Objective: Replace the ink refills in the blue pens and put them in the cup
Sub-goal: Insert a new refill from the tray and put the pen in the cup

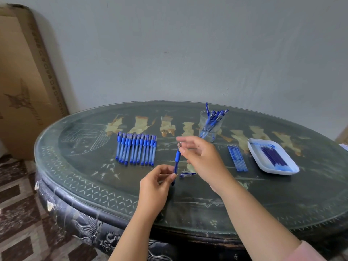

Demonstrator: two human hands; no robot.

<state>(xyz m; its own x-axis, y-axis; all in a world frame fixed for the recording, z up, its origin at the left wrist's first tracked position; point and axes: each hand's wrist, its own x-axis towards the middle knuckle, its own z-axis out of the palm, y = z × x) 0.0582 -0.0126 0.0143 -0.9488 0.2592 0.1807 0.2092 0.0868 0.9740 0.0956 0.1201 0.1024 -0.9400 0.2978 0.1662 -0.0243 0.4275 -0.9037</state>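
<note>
My left hand [156, 180] grips the blue pen [176, 164] upright by its barrel, and my right hand [200, 157] pinches its metal tip [179, 145]. I'd best twist squarely and hold the barrel steady. The cup [204, 122] stands at one o'clock from the pen.

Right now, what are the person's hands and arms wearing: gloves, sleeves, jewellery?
The left hand and right hand are bare: no gloves, rings or watch visible. The edge of a pink sleeve shows on the right arm near the frame's bottom corner, with the arm uncovered from there to the wrist. No sleeve shows on the left arm.
</note>
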